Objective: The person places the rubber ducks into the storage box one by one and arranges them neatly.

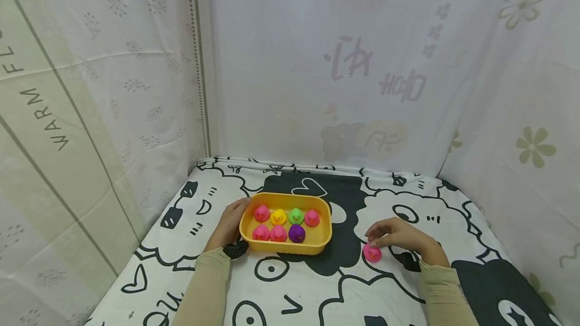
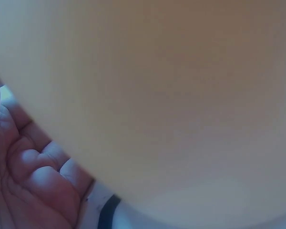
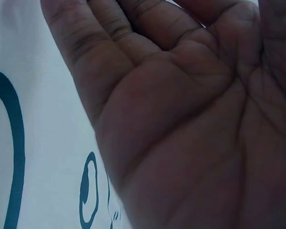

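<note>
A yellow plastic tray [image 1: 285,249] lies on the patterned cloth, and my left hand [image 1: 231,223] holds its left end. Its wall [image 2: 181,119] fills most of the left wrist view, next to the curled fingers [image 2: 47,171]. Inside sit several small toy ducks: pink [image 1: 261,213], yellow [image 1: 278,217], green [image 1: 296,216] and purple [image 1: 296,234]. To the tray's right, my right hand [image 1: 401,236] is just over another pink toy duck [image 1: 372,253], thumb at its top. The right wrist view shows the palm [image 3: 181,124] and loosely bent fingers; the duck is out of sight there.
A white cloth [image 1: 290,286] with black cartoon drawings covers the surface. Pale printed curtains [image 1: 290,74] hang behind it and along both sides. A dark band [image 1: 235,249] with a camera sits at the left wrist.
</note>
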A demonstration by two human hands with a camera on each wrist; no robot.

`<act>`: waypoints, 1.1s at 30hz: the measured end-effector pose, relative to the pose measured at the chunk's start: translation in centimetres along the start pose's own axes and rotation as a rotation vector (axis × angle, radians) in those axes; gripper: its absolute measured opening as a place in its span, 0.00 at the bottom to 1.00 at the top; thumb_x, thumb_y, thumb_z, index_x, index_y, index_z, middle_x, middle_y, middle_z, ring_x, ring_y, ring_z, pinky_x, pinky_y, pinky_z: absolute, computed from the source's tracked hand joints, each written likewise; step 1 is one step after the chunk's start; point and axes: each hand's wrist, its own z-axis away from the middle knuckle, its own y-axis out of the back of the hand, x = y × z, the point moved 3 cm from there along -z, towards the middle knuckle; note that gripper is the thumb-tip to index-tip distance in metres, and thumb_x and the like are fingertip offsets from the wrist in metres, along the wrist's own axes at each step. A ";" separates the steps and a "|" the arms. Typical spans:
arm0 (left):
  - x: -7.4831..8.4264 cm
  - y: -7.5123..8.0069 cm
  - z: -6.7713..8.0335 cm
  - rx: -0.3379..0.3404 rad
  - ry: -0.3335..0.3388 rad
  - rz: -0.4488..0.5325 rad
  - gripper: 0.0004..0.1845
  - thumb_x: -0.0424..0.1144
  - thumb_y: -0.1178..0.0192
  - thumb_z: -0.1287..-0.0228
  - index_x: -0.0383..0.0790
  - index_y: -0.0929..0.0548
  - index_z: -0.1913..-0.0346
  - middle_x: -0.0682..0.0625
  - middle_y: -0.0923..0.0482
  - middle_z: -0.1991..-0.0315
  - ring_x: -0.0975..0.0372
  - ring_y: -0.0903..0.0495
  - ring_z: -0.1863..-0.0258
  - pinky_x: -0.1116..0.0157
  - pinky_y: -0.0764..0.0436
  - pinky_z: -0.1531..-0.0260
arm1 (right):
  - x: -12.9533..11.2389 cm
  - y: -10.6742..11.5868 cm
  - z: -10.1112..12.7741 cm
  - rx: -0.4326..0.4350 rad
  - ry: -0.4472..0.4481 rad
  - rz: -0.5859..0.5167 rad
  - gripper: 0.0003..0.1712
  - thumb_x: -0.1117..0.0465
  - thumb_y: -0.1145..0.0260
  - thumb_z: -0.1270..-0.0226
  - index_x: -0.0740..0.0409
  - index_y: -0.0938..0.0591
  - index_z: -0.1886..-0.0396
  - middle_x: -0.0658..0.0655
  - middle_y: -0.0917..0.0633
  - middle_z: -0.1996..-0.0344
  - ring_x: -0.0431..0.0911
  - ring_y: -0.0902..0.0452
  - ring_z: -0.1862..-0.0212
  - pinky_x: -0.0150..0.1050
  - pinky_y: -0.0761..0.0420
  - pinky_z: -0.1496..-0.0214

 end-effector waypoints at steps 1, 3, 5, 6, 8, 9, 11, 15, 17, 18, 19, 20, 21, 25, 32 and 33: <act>0.0 0.0 0.0 0.000 -0.001 0.005 0.33 0.65 0.47 0.36 0.50 0.27 0.35 0.50 0.28 0.34 0.55 0.27 0.35 0.58 0.24 0.38 | 0.1 -0.1 0.0 -0.002 0.000 -0.004 0.20 0.55 0.29 0.41 0.61 0.17 0.52 0.57 0.13 0.57 0.44 0.18 0.56 0.32 0.19 0.57; -0.1 0.1 0.0 -0.004 -0.004 0.012 0.32 0.64 0.47 0.36 0.50 0.27 0.36 0.49 0.28 0.35 0.55 0.27 0.36 0.59 0.23 0.39 | 0.2 -0.1 -0.1 -0.009 0.003 -0.009 0.19 0.55 0.29 0.41 0.61 0.17 0.53 0.56 0.13 0.58 0.44 0.18 0.57 0.32 0.19 0.58; -0.1 0.1 0.0 -0.007 -0.001 0.012 0.30 0.64 0.47 0.35 0.51 0.26 0.37 0.50 0.27 0.36 0.55 0.27 0.37 0.59 0.22 0.39 | 0.2 -0.2 0.0 -0.016 0.010 -0.012 0.19 0.56 0.29 0.41 0.61 0.17 0.53 0.56 0.13 0.59 0.43 0.18 0.58 0.33 0.19 0.59; -0.1 0.1 0.0 -0.010 0.000 0.014 0.30 0.64 0.47 0.35 0.51 0.25 0.37 0.50 0.26 0.36 0.55 0.26 0.37 0.59 0.22 0.39 | 0.2 -0.2 0.1 -0.020 0.014 -0.014 0.18 0.56 0.29 0.41 0.61 0.17 0.53 0.56 0.13 0.59 0.42 0.18 0.58 0.33 0.19 0.59; -0.1 0.1 0.0 -0.013 0.003 0.017 0.30 0.65 0.47 0.36 0.52 0.25 0.38 0.51 0.26 0.37 0.56 0.26 0.38 0.59 0.22 0.39 | 0.0 -0.2 0.2 -0.046 0.021 -0.019 0.18 0.56 0.30 0.41 0.60 0.16 0.54 0.56 0.13 0.59 0.42 0.19 0.58 0.33 0.19 0.59; -0.1 0.2 0.0 -0.017 0.006 0.018 0.30 0.65 0.47 0.37 0.52 0.25 0.38 0.51 0.26 0.37 0.56 0.26 0.38 0.59 0.23 0.38 | -0.1 -0.3 0.2 -0.063 0.028 -0.026 0.18 0.57 0.30 0.40 0.61 0.17 0.53 0.57 0.13 0.59 0.42 0.19 0.58 0.33 0.19 0.59; -0.1 0.2 0.0 -0.023 0.011 0.023 0.31 0.66 0.47 0.37 0.52 0.25 0.38 0.51 0.26 0.37 0.56 0.26 0.38 0.59 0.23 0.37 | -0.2 -0.4 0.3 -0.097 0.038 -0.033 0.17 0.58 0.31 0.40 0.61 0.17 0.53 0.58 0.13 0.59 0.42 0.20 0.58 0.32 0.18 0.58; 0.0 0.1 0.1 -0.022 0.028 0.015 0.31 0.66 0.47 0.37 0.52 0.26 0.37 0.51 0.27 0.36 0.56 0.27 0.37 0.58 0.24 0.37 | -0.1 -0.4 0.2 -0.117 0.051 -0.006 0.15 0.58 0.31 0.39 0.58 0.16 0.53 0.56 0.13 0.58 0.41 0.20 0.56 0.31 0.19 0.55; 0.1 0.1 0.1 -0.016 0.024 0.006 0.31 0.65 0.48 0.35 0.52 0.27 0.36 0.51 0.28 0.35 0.55 0.27 0.36 0.58 0.24 0.37 | 0.0 -0.3 0.2 -0.090 0.047 0.038 0.14 0.55 0.31 0.38 0.53 0.15 0.55 0.53 0.13 0.58 0.39 0.20 0.56 0.30 0.21 0.55; 0.1 0.1 0.1 -0.014 0.023 0.002 0.31 0.64 0.48 0.35 0.51 0.27 0.36 0.51 0.28 0.35 0.55 0.28 0.36 0.58 0.24 0.37 | 0.1 -0.3 0.1 -0.075 0.044 0.048 0.13 0.54 0.31 0.38 0.52 0.15 0.55 0.52 0.13 0.58 0.39 0.20 0.56 0.30 0.21 0.54; 0.1 0.1 0.1 -0.011 0.018 0.004 0.30 0.64 0.48 0.34 0.51 0.27 0.36 0.51 0.28 0.35 0.55 0.28 0.36 0.58 0.24 0.37 | 0.2 -0.2 0.1 -0.061 0.038 0.052 0.13 0.53 0.32 0.38 0.51 0.15 0.55 0.51 0.13 0.58 0.39 0.20 0.55 0.30 0.21 0.54; 0.2 0.1 0.1 -0.009 0.015 0.006 0.31 0.63 0.48 0.34 0.50 0.27 0.36 0.50 0.28 0.35 0.56 0.28 0.35 0.58 0.24 0.37 | 0.3 -0.2 0.0 -0.046 0.036 0.054 0.13 0.53 0.32 0.37 0.50 0.15 0.54 0.51 0.13 0.57 0.39 0.20 0.55 0.30 0.20 0.54; 0.2 0.1 0.0 -0.007 0.011 0.006 0.31 0.63 0.48 0.34 0.50 0.27 0.36 0.50 0.28 0.35 0.56 0.28 0.35 0.58 0.24 0.37 | 0.4 -0.1 0.0 -0.033 0.030 0.053 0.14 0.52 0.33 0.37 0.50 0.15 0.53 0.51 0.13 0.57 0.38 0.20 0.55 0.30 0.20 0.54; 0.1 0.1 0.0 -0.002 0.017 0.009 0.31 0.64 0.47 0.36 0.50 0.27 0.36 0.51 0.28 0.34 0.56 0.29 0.35 0.59 0.25 0.36 | 0.9 -0.1 -0.2 -0.010 0.000 0.010 0.16 0.52 0.34 0.35 0.53 0.16 0.50 0.51 0.13 0.54 0.38 0.19 0.54 0.31 0.18 0.53; 0.1 0.1 0.0 -0.016 0.006 0.027 0.34 0.64 0.47 0.35 0.48 0.29 0.33 0.50 0.30 0.33 0.56 0.30 0.33 0.57 0.27 0.34 | 0.9 0.0 -0.2 0.020 -0.020 0.011 0.18 0.50 0.34 0.35 0.51 0.15 0.50 0.51 0.14 0.52 0.40 0.19 0.53 0.33 0.19 0.53; 0.1 0.1 -0.1 -0.016 0.010 0.031 0.34 0.64 0.47 0.36 0.48 0.29 0.34 0.51 0.30 0.33 0.56 0.30 0.33 0.57 0.27 0.34 | 0.9 0.0 -0.2 0.025 -0.024 0.012 0.17 0.49 0.34 0.35 0.50 0.15 0.51 0.50 0.14 0.52 0.40 0.20 0.53 0.33 0.19 0.53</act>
